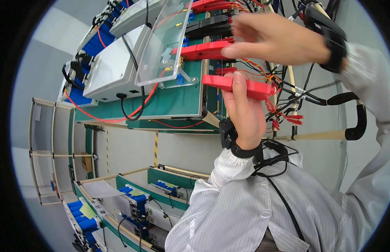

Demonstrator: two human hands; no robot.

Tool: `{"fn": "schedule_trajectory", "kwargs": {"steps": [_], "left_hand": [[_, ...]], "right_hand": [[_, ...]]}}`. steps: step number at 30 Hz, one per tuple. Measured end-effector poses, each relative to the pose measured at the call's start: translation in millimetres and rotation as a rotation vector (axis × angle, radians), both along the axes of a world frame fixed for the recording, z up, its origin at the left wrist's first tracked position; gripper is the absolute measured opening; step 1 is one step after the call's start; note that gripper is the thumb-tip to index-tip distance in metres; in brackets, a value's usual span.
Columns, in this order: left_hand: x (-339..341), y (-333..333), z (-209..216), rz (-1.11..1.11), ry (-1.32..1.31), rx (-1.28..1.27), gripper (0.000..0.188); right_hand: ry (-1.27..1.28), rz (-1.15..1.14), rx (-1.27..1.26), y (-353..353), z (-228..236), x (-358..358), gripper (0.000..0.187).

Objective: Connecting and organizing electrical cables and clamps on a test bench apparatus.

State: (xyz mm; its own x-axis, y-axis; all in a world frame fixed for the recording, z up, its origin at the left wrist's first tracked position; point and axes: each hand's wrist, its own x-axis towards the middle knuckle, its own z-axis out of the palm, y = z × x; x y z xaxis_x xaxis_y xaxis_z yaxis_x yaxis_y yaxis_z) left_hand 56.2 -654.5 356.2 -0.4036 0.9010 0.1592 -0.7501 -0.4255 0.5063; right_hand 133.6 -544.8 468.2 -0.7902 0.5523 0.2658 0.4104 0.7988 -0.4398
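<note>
My left hand (pixel 245 113) is closed around a red plastic clamp (pixel 255 87) with thin red wires at its end, thumb on top. The clamp lies crosswise in front of the bench edge. Above it, my right hand (pixel 274 38) is slightly blurred, its thumb and fingers apart. Its thumb overlaps the end of a second red clamp (pixel 203 50) that reaches over the green bench (pixel 169 101); I cannot tell whether they touch. Near the right fingertips lies a black clamp (pixel 207 27), with another red clamp (pixel 207 5) beyond it.
A clear plastic cover (pixel 157 54) stands tilted on the bench beside a white box (pixel 117 63) and blue battery packs (pixel 79 80). Bundled wires (pixel 283 84) hang around a tan pipe frame (pixel 316 135). Behind, a lower rack holds more blue packs (pixel 136 199).
</note>
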Motion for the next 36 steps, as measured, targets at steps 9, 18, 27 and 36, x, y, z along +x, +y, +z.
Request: {"fn": "schedule_trajectory", "kwargs": {"steps": [9,18,27,36], "left_hand": [[1,28,18,0.138,0.002,0.002,0.035],[-27,32,-21,0.096,0.755,-0.249,0.058],[-35,38,0,0.147,0.584,-0.318,0.051],[-38,44,0,0.176,0.511,-0.319,0.043]], "right_hand": [[-0.128,-0.005,-1.056,-18,-36,38,0.068],[0.076,-0.236,-1.111,-24,-44,14,0.067],[0.106,-0.142,-1.103,-16,-37,-4,0.062],[0.168,-0.074,-1.177,-7,-43,-5,0.048]]}}
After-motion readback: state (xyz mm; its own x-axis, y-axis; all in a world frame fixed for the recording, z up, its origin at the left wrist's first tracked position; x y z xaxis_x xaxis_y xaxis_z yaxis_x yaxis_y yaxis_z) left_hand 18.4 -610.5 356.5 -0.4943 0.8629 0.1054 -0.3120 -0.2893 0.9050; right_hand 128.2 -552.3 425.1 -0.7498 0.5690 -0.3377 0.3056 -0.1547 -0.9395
